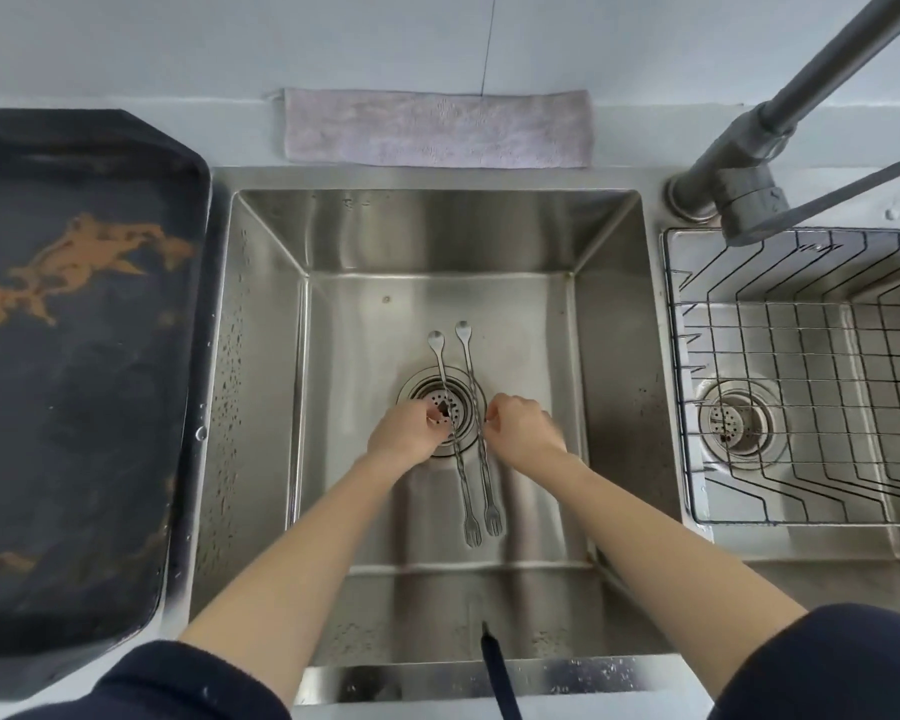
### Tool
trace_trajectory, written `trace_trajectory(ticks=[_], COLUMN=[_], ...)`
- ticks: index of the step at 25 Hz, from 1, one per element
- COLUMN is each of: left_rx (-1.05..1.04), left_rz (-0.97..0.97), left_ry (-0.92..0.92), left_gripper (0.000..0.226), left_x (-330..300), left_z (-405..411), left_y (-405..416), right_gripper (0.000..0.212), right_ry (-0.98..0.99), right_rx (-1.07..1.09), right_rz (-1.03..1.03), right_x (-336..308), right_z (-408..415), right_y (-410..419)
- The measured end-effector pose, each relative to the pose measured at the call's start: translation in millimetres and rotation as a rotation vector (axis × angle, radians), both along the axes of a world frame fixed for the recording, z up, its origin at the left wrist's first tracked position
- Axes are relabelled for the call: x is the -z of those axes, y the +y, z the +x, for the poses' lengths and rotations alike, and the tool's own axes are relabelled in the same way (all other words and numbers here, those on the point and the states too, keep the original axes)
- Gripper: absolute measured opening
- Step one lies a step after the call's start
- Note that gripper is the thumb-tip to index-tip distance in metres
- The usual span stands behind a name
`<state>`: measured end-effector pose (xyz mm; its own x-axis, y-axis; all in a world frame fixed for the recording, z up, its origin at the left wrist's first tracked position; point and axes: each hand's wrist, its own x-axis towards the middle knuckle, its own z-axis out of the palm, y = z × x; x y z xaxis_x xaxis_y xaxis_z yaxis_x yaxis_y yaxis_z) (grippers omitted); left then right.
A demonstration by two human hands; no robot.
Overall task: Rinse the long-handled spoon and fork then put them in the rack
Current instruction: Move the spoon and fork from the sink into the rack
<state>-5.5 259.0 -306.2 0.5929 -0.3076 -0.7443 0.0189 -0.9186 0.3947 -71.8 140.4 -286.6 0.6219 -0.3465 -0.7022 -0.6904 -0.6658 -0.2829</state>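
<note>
Two slim steel utensils with twisted handles lie side by side on the floor of the left sink basin [437, 236], across its drain. Each has a small spoon bowl at its far end and fork tines at its near end. My left hand [404, 431] pinches the left utensil [467, 504] at mid-handle. My right hand [523, 428] pinches the right utensil [467, 358] at the same height. The wire rack [668, 356] sits in the right basin with nothing in it. No water is running.
A grey faucet [749, 200] stands at the back right, its spout swung away out of frame. A dark tray [74, 407] with brown stains fills the counter on the left. A folded grey cloth [437, 127] lies behind the sink.
</note>
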Motion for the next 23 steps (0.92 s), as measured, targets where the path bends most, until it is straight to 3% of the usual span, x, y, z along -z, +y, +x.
trace_trajectory(ticks=[5, 14, 23], left_rx=[-0.092, -0.132, -0.229], left_rz=[-0.039, 0.003, -0.034], left_ry=[0.131, 0.075, 0.118], left_gripper=[0.032, 0.035, 0.008], left_x=[24, 36, 38], left_z=[-10, -18, -15], left_y=[-5, -14, -5], right_gripper=[0.029, 0.029, 0.026], right_ry=[0.040, 0.054, 0.031], right_rx=[-0.004, -0.011, 0.064], right_rz=[0.004, -0.040, 0.000], right_x=[21, 32, 28], right_z=[2, 7, 0], right_y=[7, 9, 10])
